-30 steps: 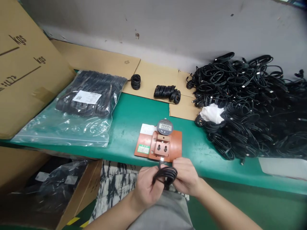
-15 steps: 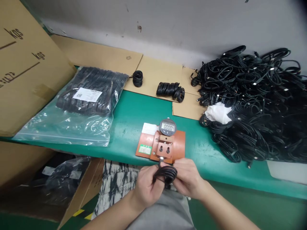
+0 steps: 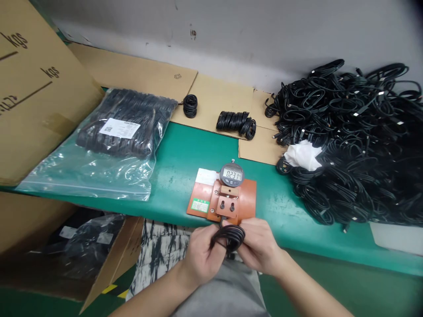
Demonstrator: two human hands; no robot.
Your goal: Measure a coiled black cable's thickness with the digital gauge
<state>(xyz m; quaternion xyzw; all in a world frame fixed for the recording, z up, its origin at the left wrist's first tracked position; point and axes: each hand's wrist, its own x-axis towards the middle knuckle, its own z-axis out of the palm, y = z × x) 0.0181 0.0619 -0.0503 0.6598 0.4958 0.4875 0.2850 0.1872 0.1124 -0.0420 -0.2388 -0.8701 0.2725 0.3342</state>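
A coiled black cable (image 3: 228,237) is held between my left hand (image 3: 201,254) and my right hand (image 3: 259,244) at the front edge of the green table (image 3: 178,163). Its plug end is pushed into the slot of an orange-brown test fixture (image 3: 222,204) just ahead of my fingers. On top of the fixture sits a round digital gauge (image 3: 231,175) whose display reads about 0231.
A large heap of black cables (image 3: 350,145) with a white cloth (image 3: 303,155) fills the right. A clear bag of cables (image 3: 115,136) lies at the left beside a cardboard box (image 3: 36,92). Small cable coils (image 3: 235,122) rest on cardboard sheets behind. An open carton (image 3: 82,255) stands below the table.
The cable's plug has gone forward into the fixture slot, and the gauge reading has changed from 0000 to about 0231. The view has shifted slightly left.
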